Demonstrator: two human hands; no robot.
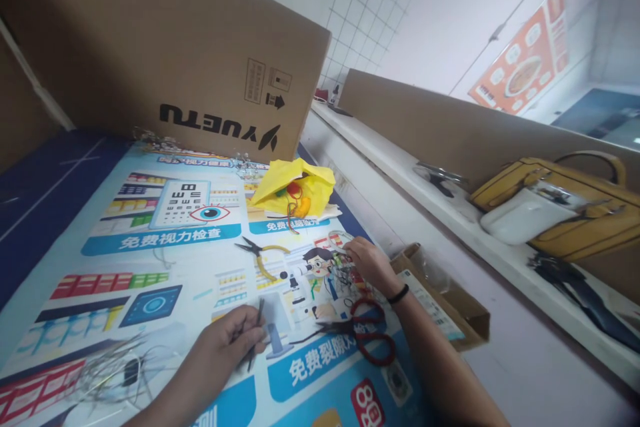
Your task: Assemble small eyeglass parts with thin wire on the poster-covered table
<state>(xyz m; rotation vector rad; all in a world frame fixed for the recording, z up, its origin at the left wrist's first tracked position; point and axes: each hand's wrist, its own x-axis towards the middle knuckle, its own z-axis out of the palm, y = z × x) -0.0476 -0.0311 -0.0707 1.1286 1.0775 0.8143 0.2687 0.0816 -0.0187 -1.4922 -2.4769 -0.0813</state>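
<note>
My left hand (235,337) is closed in a pinch on a thin dark rod-like piece (256,333) above the printed poster (165,260) covering the table. My right hand (367,261) rests further right with curled fingers on a small tangle of wire parts (345,275); what it grips is too small to name. Red-handled scissors (367,337) lie just below my right wrist. Yellow-handled pliers (263,255) lie between the hands, a little further away.
A yellow plastic bag (295,188) sits at the poster's far edge before a big cardboard box (165,47). Thin metal wires (107,367) are piled at the near left. A small open carton (445,300) stands right of my arm. A yellow handbag (565,200) rests on the ledge.
</note>
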